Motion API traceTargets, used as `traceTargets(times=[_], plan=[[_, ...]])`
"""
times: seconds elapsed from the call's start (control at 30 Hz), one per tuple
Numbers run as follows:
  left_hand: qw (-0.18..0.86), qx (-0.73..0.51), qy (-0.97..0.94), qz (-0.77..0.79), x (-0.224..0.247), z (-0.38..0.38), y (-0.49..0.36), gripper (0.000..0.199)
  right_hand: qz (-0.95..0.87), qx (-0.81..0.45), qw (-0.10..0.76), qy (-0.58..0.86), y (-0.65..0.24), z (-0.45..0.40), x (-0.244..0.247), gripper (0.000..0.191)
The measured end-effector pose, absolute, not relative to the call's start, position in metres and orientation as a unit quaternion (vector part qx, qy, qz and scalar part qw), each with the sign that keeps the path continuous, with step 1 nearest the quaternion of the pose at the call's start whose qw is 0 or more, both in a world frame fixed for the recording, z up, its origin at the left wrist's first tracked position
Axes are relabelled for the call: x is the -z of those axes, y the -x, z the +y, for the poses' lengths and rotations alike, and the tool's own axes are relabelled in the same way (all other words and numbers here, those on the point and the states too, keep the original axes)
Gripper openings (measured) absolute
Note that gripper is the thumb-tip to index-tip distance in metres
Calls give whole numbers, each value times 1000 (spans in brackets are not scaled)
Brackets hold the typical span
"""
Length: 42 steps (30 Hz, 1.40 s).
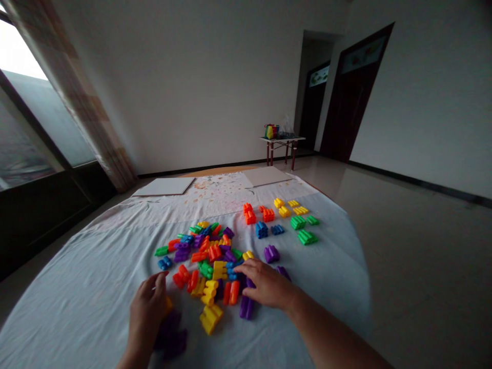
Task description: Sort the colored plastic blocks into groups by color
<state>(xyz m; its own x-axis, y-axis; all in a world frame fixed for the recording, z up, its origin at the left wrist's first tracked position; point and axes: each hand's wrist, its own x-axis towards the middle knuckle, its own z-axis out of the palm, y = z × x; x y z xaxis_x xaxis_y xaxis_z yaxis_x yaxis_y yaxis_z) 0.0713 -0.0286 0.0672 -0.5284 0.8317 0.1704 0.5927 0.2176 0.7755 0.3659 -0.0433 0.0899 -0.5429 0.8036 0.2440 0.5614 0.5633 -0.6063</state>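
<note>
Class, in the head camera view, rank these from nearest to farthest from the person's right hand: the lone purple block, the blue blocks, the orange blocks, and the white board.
From the right hand:
1. Lone purple plastic block, just ahead of the hand.
2. Blue plastic blocks, farther ahead on the cloth.
3. Orange plastic blocks, just beyond the blue, slightly left.
4. White board, at the cloth's far edge.

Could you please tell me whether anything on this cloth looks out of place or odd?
Two things stand out. The white cloth has orange-pink stains near its far end. Also, the mixed-colour heap of plastic blocks by the right hand looks jumbled beside tidy single-colour groups, such as the green blocks.
</note>
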Motion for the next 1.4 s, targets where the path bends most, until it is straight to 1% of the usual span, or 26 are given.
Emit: traceTargets(times=[0.2,0.4,0.5,0.6,0.7,0.8,0.87,0.9,0.97,1.07,1.17,1.27,1.4], plan=[[182,-462,-440,748,-61,-20,-92,42,-834,-253,279,402,-371,-40,-98,42],[173,-487,-431,740,-59,-17,-64,47,-818,-241,293,432,-379,-46,-108,31],[152,-468,-424,760,-59,-27,-47,44,-839,-248,282,394,-367,-54,-111,26],[119,-438,-425,783,-59,-36,-43,37,-884,-225,260,317,-338,-62,-114,21],[98,-421,-436,789,-58,-38,-47,35,-921,-187,237,246,-299,-68,-115,24],[91,-415,-444,789,-58,-38,-49,34,-942,-156,206,212,-262,-72,-110,40],[92,-415,-451,785,-57,-39,-48,34,-958,-131,168,192,-244,-73,-104,49],[94,-416,-455,782,-56,-40,-47,34,-965,-116,148,182,-239,-73,-100,50],[94,-416,-463,777,-53,-40,-45,34,-973,-88,120,174,-235,-72,-93,42],[92,-413,-470,775,-50,-41,-43,33,-974,-55,120,182,-245,-65,-89,29],[92,-406,-476,775,-48,-40,-44,34,-970,-31,122,210,-263,-51,-90,22],[91,-398,-479,777,-50,-41,-45,33,-958,-27,126,255,-281,-30,-91,25],[92,-388,-482,780,-55,-42,-46,33,-927,-50,184,322,-305,-7,-98,32]])
